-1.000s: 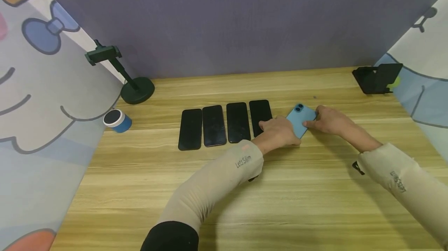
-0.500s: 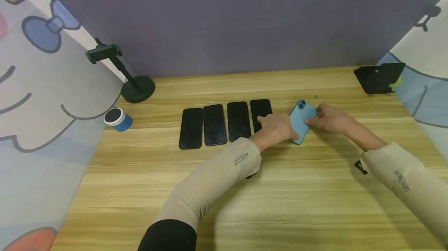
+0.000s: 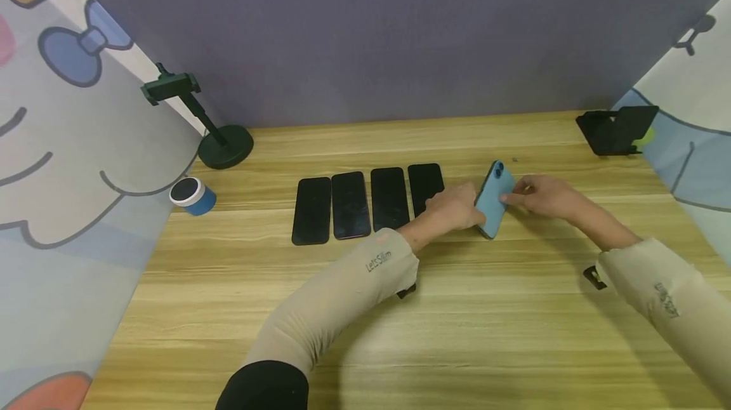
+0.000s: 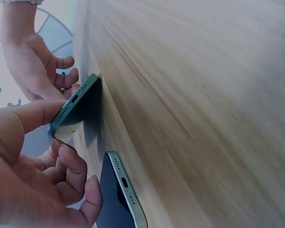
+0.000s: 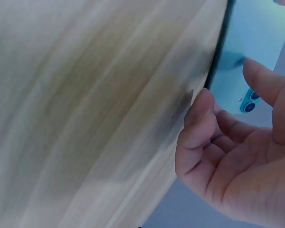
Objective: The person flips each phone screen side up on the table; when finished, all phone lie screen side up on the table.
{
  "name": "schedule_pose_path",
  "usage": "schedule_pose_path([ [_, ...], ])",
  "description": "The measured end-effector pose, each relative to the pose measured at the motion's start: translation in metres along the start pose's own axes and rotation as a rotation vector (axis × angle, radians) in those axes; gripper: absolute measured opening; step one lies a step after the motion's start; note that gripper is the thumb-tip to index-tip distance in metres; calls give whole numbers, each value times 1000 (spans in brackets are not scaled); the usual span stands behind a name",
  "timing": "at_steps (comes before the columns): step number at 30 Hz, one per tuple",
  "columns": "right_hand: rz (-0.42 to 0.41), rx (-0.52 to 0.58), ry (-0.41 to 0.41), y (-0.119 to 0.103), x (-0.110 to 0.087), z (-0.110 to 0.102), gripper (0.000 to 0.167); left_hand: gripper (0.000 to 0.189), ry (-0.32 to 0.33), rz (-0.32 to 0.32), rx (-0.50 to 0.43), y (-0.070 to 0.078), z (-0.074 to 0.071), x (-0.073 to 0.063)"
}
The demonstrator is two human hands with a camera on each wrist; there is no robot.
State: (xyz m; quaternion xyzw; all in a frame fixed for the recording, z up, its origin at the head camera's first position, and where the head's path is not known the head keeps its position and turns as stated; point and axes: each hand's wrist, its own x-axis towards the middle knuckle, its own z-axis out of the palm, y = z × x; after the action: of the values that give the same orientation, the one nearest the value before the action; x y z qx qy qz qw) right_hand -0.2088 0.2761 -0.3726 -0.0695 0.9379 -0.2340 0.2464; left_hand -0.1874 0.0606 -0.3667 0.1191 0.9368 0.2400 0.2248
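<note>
A light blue phone (image 3: 495, 204) is tilted over the wooden table, its camera side up and its left edge raised. My left hand (image 3: 457, 205) pinches the phone's lower left side between thumb and fingers. On the opposite long side, my right hand (image 3: 539, 195) pinches it, thumb on the back. In the left wrist view the phone's port end (image 4: 75, 99) faces the camera, with the dark screen underneath. The right wrist view has the blue back (image 5: 249, 40) and two lenses beside my thumb. Partly behind my left hand lies a black phone (image 3: 425, 181).
More black phones (image 3: 311, 210) lie screen up in a row to the left. A dark green phone stand (image 3: 225, 146) and a blue-and-white jar (image 3: 197, 197) stand at far left. A folded black stand (image 3: 617, 131) is at back right, before the purple back panel (image 3: 388, 42).
The blue phone has turned so its long sides point more straight away from me, and its left edge has come up. My left hand has shifted slightly left while keeping hold of it.
</note>
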Motion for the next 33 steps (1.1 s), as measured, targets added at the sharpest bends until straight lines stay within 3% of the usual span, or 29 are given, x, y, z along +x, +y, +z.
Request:
schedule_pose_path([
  [4, -1, 128, -44, -1, -1, -4, 60, 18, 13, 26, -23, 3, 1, -3],
  [8, 31, 255, -71, -4, 0, -16, 72, 16, 45, 78, 2, 6, 3, -6],
  [13, 86, 279, -94, -11, 3, -31, 90, 18, 92, 131, 76, 10, 6, -9],
  [18, 123, 269, -142, -14, 6, -37, 93, 23, 100, 178, 197, 14, 9, -13],
  [24, 162, 266, -142, -12, 8, -36, 94, 23, 108, 201, 319, 21, 15, -16],
  [28, 173, 286, -128, -10, 7, -37, 88, 22, 107, 234, 346, 25, 18, -18],
  [33, 177, 340, -74, -3, 7, -34, 59, 20, 75, 228, 333, 30, 24, -19],
])
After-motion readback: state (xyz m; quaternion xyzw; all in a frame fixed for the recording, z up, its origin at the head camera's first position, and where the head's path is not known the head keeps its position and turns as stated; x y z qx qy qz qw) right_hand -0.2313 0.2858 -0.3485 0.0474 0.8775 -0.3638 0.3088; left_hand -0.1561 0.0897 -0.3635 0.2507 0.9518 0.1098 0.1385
